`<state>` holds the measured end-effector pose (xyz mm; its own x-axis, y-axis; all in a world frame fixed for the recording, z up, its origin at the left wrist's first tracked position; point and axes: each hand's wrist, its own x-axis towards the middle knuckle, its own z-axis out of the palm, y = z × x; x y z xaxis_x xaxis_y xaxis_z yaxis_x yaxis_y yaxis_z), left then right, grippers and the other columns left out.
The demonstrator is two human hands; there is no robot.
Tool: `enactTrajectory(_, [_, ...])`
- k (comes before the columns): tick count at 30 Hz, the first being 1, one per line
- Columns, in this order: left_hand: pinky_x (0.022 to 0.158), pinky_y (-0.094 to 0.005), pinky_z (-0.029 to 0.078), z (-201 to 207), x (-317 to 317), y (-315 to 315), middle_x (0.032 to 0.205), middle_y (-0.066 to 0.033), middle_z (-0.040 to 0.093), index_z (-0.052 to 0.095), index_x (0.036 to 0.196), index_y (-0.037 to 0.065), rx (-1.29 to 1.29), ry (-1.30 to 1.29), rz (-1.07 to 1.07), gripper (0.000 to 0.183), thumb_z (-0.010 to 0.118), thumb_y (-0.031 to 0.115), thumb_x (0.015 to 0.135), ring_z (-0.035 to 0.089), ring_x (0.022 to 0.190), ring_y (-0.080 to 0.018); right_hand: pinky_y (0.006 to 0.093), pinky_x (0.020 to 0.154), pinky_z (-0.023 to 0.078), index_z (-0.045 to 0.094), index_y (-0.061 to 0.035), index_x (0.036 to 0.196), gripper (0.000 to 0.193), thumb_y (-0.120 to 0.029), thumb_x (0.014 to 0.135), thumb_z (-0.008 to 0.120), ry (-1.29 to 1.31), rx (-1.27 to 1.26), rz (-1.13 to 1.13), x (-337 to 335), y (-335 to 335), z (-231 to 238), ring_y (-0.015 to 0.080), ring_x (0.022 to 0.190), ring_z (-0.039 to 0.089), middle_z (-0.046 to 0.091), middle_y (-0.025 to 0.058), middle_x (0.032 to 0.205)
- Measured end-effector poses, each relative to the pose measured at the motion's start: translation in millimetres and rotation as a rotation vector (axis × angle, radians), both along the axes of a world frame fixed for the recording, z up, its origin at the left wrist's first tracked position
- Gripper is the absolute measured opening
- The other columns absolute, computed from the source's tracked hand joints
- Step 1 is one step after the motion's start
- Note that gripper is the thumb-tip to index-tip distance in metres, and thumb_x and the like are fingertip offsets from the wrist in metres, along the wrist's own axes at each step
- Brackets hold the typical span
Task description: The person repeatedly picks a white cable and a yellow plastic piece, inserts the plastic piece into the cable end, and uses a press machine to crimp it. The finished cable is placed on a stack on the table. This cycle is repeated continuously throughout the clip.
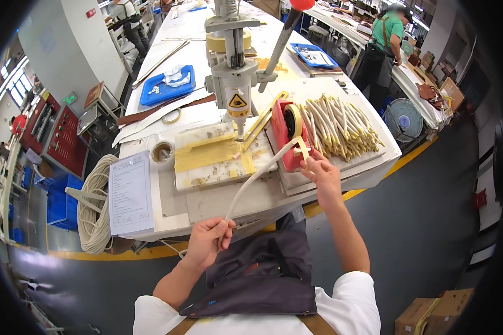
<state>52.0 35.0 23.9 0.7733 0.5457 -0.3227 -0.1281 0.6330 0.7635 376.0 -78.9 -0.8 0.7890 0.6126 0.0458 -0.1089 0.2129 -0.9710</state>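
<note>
Workshop floor (369, 234) in grey spreads around our long white table (176, 33), and at far left we see a red cabinet (61, 134). Next comes a blue crate (61, 206), with a thick coil of pale cord (92, 215) between it and the table. A printed sheet (129, 192) lies at the table's near left corner, a pale roll (162, 152) just beside it and a blue tray (152, 96) farther back. Then we reach a stained board partly covered in yellow tape (204, 156).

Our left hand (209, 240), in front of the table, pinches a length of pale cord (250, 183) between thumb and fingers. That cord arcs up rightward, past the foot of the grey press (237, 84), to a red tape dispenser (280, 114), its end by the yellow strip. Our right hand (321, 174) is nearly closed at that strip, fingertips together.

Just right of the dispenser lies a heap of cut cords (341, 125) with yellow tips. Beyond, we see a fan (403, 120) and a co-worker in green (390, 33).
</note>
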Motion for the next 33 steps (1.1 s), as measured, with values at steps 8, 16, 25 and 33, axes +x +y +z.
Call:
enactTrajectory(8, [0.046,-0.0208,0.04,7,21,5,0.076,-0.0067,0.065,0.069,0.103,-0.005,0.023,-0.013,-0.052,0.023,0.062,0.017,0.101,0.055,0.053,-0.0106,0.0267,0.077,0.048,0.073,0.0091,0.084,0.025,-0.014,0.094,0.073,-0.469,-0.336,-0.053,22,-13,-17,0.0169,0.094,0.066,0.07,0.018,0.12])
enactTrajectory(16, [0.051,-0.0191,0.038,17,28,-14,0.081,-0.0039,0.067,0.07,0.112,-0.004,0.314,0.063,-0.055,0.024,0.062,0.017,0.102,0.05,0.059,-0.0044,0.0233,0.059,0.053,0.068,0.0031,0.083,0.014,-0.007,0.092,0.071,-0.545,-0.136,0.574,-94,-31,70,0.0082,0.069,0.066,0.073,0.0098,0.088])
enactTrajectory(25, [0.069,-0.0244,0.05,18,23,-28,0.096,-0.0055,0.068,0.069,0.116,-0.004,0.668,-0.012,0.026,0.024,0.064,0.014,0.102,0.061,0.08,-0.009,0.0243,0.053,0.052,0.066,0.0026,0.078,0.021,-0.01,0.09,0.077,-0.678,-0.176,0.532,-127,-11,75,0.011,0.06,0.067,0.072,0.01,0.078])
enactTrajectory(33, [0.068,-0.0266,0.048,13,23,-29,0.086,-0.007,0.067,0.071,0.111,-0.002,0.84,0.008,0.058,0.018,0.063,0.01,0.1,0.06,0.075,-0.0117,0.0253,0.053,0.052,0.069,0.0033,0.08,0.02,-0.012,0.087,0.08,-0.716,-0.214,0.462,-128,-12,75,0.0127,0.059,0.069,0.071,0.0097,0.072])
